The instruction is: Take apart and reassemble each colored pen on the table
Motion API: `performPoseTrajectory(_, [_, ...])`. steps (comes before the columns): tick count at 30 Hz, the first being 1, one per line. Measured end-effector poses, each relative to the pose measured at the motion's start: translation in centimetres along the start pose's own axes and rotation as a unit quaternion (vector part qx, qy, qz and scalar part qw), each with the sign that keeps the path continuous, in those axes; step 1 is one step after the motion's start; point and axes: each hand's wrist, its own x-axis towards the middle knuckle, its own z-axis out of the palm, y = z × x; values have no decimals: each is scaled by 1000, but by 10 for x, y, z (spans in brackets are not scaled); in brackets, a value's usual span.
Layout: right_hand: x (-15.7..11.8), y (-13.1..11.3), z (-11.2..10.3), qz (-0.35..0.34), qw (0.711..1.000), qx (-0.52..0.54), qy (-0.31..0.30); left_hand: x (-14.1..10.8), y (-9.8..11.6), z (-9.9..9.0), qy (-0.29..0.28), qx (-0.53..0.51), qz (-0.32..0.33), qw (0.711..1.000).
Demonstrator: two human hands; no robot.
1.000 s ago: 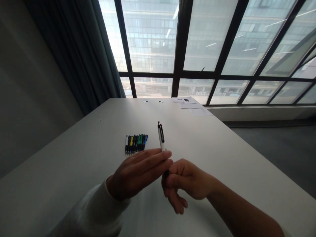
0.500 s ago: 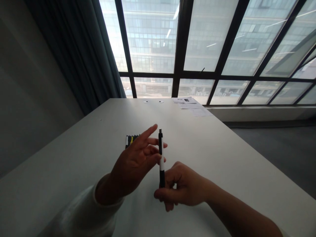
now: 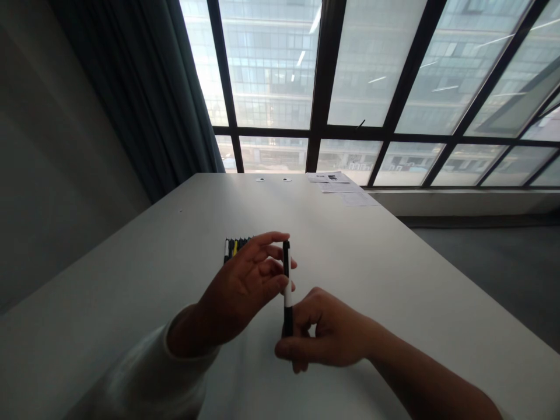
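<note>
A black and white click pen (image 3: 287, 294) stands upright between my two hands, above the table. My left hand (image 3: 240, 286) is closed on its upper half, thumb on the near side and fingers behind, with the index fingertip resting on the pen's top end. My right hand (image 3: 326, 332) grips the black lower part between thumb and bent fingers; the pen's lower tip is hidden there. Behind my left hand lies a row of several pens (image 3: 227, 249), one of them yellow, partly covered by that hand.
The white table (image 3: 153, 280) stretches away toward the window (image 3: 271, 70). Papers (image 3: 336, 185) lie at its far right corner, and two small oval fittings (image 3: 286, 179) sit near the far edge. A dark curtain (image 3: 144, 87) hangs at the left.
My left index finger has come down from its raised position onto the pen's top end, covering the push button. Both hands keep their hold on the pen.
</note>
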Motion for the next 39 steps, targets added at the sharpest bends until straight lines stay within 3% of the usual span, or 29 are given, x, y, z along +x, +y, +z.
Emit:
performPoseTrajectory(4, [0, 0, 1, 4, 1000, 9, 10, 1, -1, 0, 34, 24, -7, 999])
performPoseTrajectory(11, [7, 3, -4, 35, 981, 13, 191, 13, -17, -10, 138, 80, -18, 987])
performPoseTrajectory(18, [6, 11, -21, 49, 962, -79, 257, 19, -27, -16, 182, 91, -7, 979])
performPoseTrajectory(23, [11, 21, -15, 55, 956, -80, 277, 22, -38, -16, 151, 86, -32, 984])
performPoseTrajectory(27, [17, 43, -14, 56, 949, -105, 293, 26, -56, -20, 133, 117, -50, 983])
performPoseTrajectory(29, [15, 62, -26, 71, 934, -155, 313, 27, -70, -21, 142, 180, -48, 972])
performPoseTrajectory(31, [7, 83, -46, 120, 889, -241, 370, 26, -89, -19, 154, 253, -38, 955])
performPoseTrajectory(33, [-6, 105, -69, 171, 844, -313, 401, 23, -109, -15, 130, 300, -26, 945])
performPoseTrajectory(36, [-24, 134, -96, 209, 818, -335, 417, 15, -138, -7, 69, 370, -5, 927])
performPoseTrajectory(39, [-34, 151, -109, 235, 799, -345, 433, 8, -157, -3, 14, 404, -7, 915])
